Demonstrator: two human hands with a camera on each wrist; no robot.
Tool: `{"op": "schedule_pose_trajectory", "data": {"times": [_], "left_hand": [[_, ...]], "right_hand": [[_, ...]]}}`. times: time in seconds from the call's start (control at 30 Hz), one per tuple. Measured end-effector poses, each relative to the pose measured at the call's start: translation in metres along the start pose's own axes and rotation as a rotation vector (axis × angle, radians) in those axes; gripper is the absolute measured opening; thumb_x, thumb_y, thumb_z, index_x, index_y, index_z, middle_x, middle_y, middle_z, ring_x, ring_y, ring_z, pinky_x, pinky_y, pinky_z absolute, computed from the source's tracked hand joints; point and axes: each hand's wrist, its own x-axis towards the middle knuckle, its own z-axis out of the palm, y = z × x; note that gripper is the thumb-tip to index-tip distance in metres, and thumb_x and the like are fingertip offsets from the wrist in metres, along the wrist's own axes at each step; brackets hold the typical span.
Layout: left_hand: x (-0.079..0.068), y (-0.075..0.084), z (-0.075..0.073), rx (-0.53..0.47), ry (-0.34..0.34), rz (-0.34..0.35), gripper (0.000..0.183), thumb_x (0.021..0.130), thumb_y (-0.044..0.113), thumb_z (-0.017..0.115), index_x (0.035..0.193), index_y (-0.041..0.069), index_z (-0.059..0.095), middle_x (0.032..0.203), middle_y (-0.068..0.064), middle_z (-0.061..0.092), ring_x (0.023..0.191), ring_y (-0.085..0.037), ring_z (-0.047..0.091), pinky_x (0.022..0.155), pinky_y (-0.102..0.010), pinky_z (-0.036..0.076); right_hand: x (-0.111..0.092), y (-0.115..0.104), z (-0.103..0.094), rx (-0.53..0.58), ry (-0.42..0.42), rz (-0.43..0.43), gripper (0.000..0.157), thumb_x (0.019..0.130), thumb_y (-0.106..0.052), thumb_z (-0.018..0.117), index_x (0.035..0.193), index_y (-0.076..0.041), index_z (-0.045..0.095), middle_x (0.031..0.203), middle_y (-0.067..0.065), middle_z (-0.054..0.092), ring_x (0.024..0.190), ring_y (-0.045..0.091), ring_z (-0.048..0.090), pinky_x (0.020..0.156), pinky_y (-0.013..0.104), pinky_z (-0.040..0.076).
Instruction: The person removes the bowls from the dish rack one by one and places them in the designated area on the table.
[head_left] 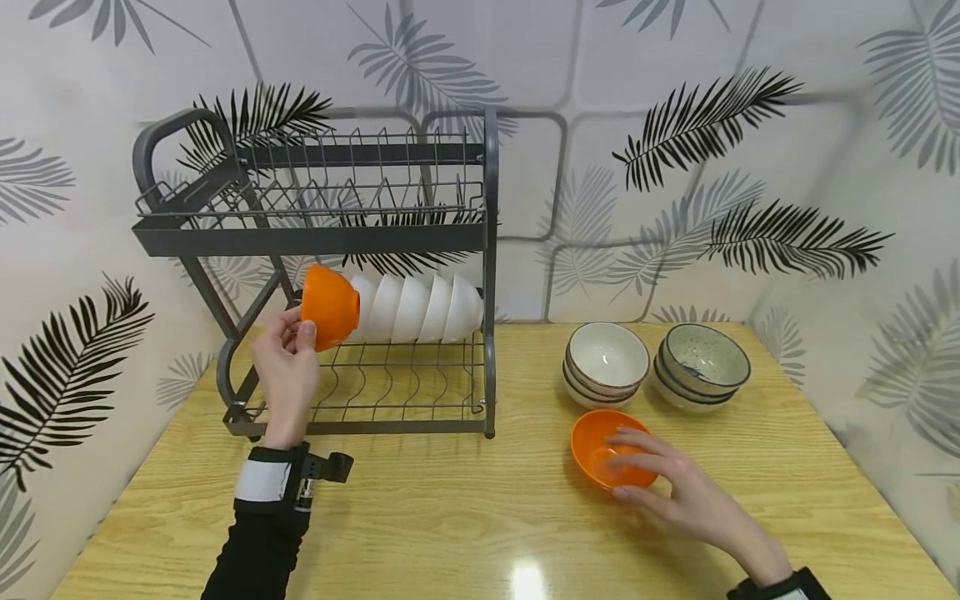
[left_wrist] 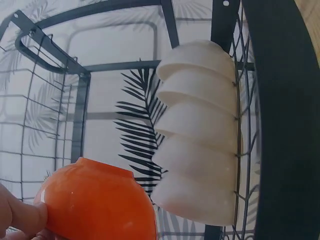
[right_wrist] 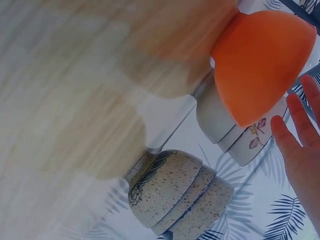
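Note:
My left hand [head_left: 287, 367] pinches an orange bowl [head_left: 332, 308] by its rim, thumb outside, with the bowl tipped on its side. It is at the left end of a row of several white bowls [head_left: 411, 310] on the dish rack's lower tier. The left wrist view shows the same orange bowl [left_wrist: 97, 200] beside the white ones [left_wrist: 197, 145]. Over on the right, my right hand [head_left: 693, 492] hovers with spread fingers over the near right side of a second orange bowl [head_left: 592, 446], which stands upright on the table. In the right wrist view, its fingers [right_wrist: 286, 134] are extended beside that bowl [right_wrist: 265, 60].
A grey two-tier dish rack [head_left: 360, 427] stands at the left; its upper wire tier [head_left: 315, 240] holds nothing. Behind the second orange bowl are a stack of cream bowls [head_left: 607, 354] and a stack of speckled bowls [head_left: 708, 358]. A leaf-patterned wall [head_left: 675, 200] borders the wooden table [head_left: 450, 517].

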Motion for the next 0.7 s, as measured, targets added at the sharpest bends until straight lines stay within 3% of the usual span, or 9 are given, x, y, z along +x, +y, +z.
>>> {"op": "schedule_pose_trajectory", "data": {"times": [0.2, 0.43, 0.53, 0.7], "left_hand": [[-0.019, 0.006, 0.002, 0.016, -0.037, 0.050, 0.026, 0.101, 0.004, 0.056, 0.122, -0.010, 0.063, 0.111, -0.028, 0.068, 0.083, 0.012, 0.058, 0.075, -0.002, 0.046], [-0.038, 0.009, 0.008, 0.034, -0.079, 0.131, 0.025, 0.100, 0.004, 0.059, 0.120, -0.010, 0.064, 0.105, -0.028, 0.068, 0.080, 0.006, 0.057, 0.069, -0.005, 0.042], [-0.046, 0.009, 0.011, 0.043, -0.104, 0.190, 0.025, 0.099, 0.004, 0.060, 0.118, -0.010, 0.065, 0.105, -0.028, 0.070, 0.081, -0.003, 0.061, 0.070, -0.006, 0.043], [-0.059, 0.011, 0.014, 0.046, -0.154, 0.284, 0.022, 0.098, 0.001, 0.059, 0.116, -0.011, 0.065, 0.104, -0.027, 0.071, 0.088, -0.033, 0.069, 0.078, -0.003, 0.045]], "right_hand": [[0.009, -0.001, -0.001, 0.015, 0.009, -0.025, 0.033, 0.078, -0.007, 0.083, 0.109, -0.018, 0.076, 0.127, 0.012, 0.068, 0.129, 0.021, 0.056, 0.116, 0.004, 0.023], [0.017, -0.004, -0.003, 0.017, 0.000, -0.027, 0.033, 0.081, -0.008, 0.081, 0.112, -0.015, 0.075, 0.132, 0.012, 0.066, 0.134, 0.020, 0.053, 0.115, 0.004, 0.024], [0.022, -0.005, -0.003, 0.026, 0.009, -0.053, 0.035, 0.080, -0.005, 0.081, 0.114, -0.011, 0.074, 0.132, 0.014, 0.066, 0.134, 0.019, 0.053, 0.115, 0.004, 0.025], [0.033, -0.009, -0.004, 0.044, 0.019, -0.079, 0.039, 0.081, -0.005, 0.080, 0.119, -0.010, 0.072, 0.134, 0.013, 0.064, 0.138, 0.016, 0.050, 0.117, 0.006, 0.025]]}}
